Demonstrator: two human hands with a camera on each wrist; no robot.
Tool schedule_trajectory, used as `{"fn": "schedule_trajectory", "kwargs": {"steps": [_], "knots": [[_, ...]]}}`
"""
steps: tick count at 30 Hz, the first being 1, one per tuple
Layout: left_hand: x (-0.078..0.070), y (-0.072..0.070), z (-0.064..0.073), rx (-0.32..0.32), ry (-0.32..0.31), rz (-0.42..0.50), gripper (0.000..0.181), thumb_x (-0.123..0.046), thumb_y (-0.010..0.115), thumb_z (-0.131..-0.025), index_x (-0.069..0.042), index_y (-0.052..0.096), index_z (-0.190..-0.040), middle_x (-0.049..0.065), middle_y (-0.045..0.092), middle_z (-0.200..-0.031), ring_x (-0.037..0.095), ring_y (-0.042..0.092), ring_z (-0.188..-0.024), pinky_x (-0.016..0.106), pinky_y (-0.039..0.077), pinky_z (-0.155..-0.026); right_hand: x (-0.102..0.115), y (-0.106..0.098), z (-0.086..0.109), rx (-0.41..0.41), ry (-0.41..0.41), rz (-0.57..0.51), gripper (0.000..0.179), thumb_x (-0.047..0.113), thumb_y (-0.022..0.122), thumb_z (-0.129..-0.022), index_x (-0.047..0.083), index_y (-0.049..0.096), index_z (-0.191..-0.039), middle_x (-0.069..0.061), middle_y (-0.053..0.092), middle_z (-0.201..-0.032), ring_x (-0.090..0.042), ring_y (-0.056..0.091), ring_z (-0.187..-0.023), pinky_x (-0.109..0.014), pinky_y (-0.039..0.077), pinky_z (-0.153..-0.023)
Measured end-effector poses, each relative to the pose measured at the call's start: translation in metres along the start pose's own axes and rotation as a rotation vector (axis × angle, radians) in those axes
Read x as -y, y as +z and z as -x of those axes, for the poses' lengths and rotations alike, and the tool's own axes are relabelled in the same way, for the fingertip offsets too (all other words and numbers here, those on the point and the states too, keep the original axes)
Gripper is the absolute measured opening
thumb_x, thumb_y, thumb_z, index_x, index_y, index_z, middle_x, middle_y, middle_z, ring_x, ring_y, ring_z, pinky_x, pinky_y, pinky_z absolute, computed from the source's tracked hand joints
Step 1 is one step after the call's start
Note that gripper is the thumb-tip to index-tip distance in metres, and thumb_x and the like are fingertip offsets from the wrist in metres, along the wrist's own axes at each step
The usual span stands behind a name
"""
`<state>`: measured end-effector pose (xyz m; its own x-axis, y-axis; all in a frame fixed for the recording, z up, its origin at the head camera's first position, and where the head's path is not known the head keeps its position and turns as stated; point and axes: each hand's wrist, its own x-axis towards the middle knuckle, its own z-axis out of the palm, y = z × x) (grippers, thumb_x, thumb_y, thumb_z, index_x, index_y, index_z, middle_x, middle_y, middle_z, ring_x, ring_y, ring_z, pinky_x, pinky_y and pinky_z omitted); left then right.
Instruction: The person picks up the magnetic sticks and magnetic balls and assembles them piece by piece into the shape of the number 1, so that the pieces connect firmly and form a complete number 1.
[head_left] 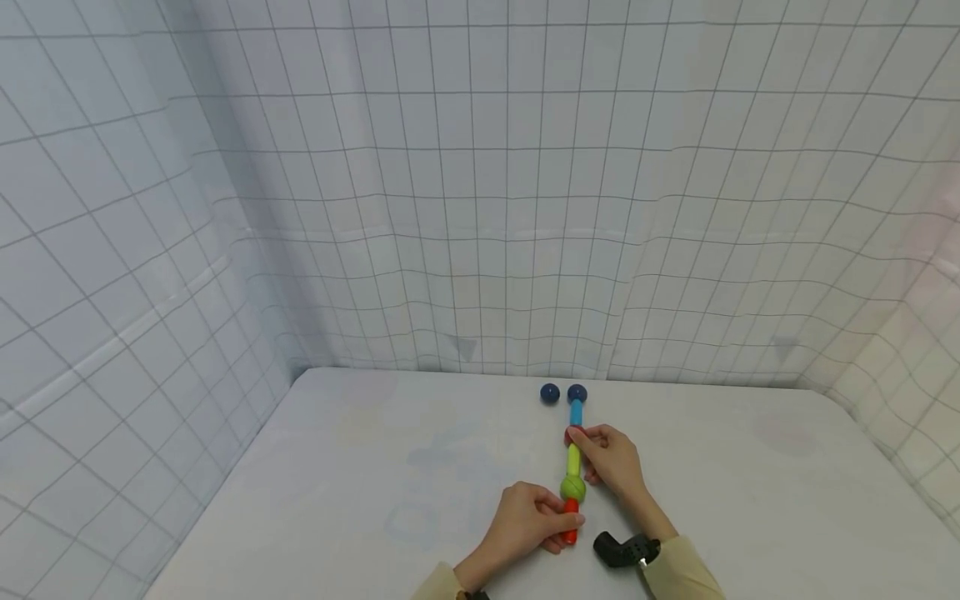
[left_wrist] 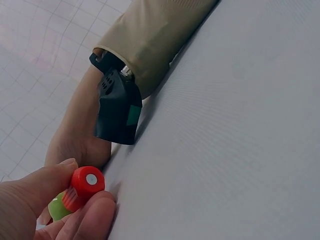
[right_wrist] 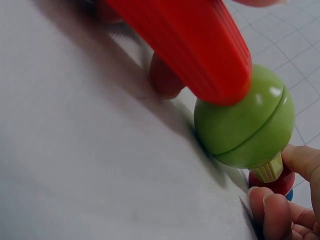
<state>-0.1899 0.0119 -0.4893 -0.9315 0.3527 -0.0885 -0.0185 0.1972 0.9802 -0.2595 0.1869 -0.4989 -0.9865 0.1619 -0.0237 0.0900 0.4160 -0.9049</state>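
Observation:
A chain of toy sticks and balls lies across the table, running away from the person. Nearest is a red stick (head_left: 572,508), pinched between the thumb and fingers of my left hand (head_left: 525,518); its end shows a pale round disc in the left wrist view. Beyond it come a green ball (right_wrist: 245,120), a yellow-green stick (head_left: 573,460) and a dark red ball (head_left: 572,434), which my right hand (head_left: 613,458) grips with thumb and fingers. A light blue stick (head_left: 576,412) and a dark blue ball (head_left: 577,392) form the far end.
A second dark blue ball (head_left: 550,393) sits apart, left of the chain's far end. The white table (head_left: 337,483) reaches back to a gridded white curtain (head_left: 480,208). On the right wrist, a black camera (left_wrist: 119,110) sticks out over the tabletop.

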Motion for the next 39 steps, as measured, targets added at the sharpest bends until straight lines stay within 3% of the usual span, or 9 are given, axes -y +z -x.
{"fn": "schedule_trajectory", "kwargs": {"steps": [16,39], "knots": [[0.0012,0.0017,-0.0038,-0.006,0.043,0.017,0.021,-0.021,0.08,-0.077,-0.004,0.068,-0.08,0.001,0.065,-0.058,0.014,0.062,-0.045,0.028,0.051,-0.043,0.0006,0.0012,-0.0034,-0.002,-0.016,-0.002,0.048,0.047,0.069,-0.084,0.002,0.063,-0.098,-0.001,0.053,-0.055,-0.013,0.048,-0.037,-0.024,0.04,-0.04],[0.0065,0.0025,-0.0048,-0.022,0.074,-0.039,0.027,-0.027,0.08,-0.077,-0.004,0.07,-0.088,-0.002,0.064,-0.055,0.012,0.06,-0.042,0.026,0.049,-0.041,-0.0006,0.0017,-0.0025,-0.011,-0.012,0.0,0.049,0.048,0.068,-0.084,0.002,0.062,-0.099,-0.001,0.054,-0.057,-0.013,0.051,-0.04,-0.024,0.043,-0.041]]}}
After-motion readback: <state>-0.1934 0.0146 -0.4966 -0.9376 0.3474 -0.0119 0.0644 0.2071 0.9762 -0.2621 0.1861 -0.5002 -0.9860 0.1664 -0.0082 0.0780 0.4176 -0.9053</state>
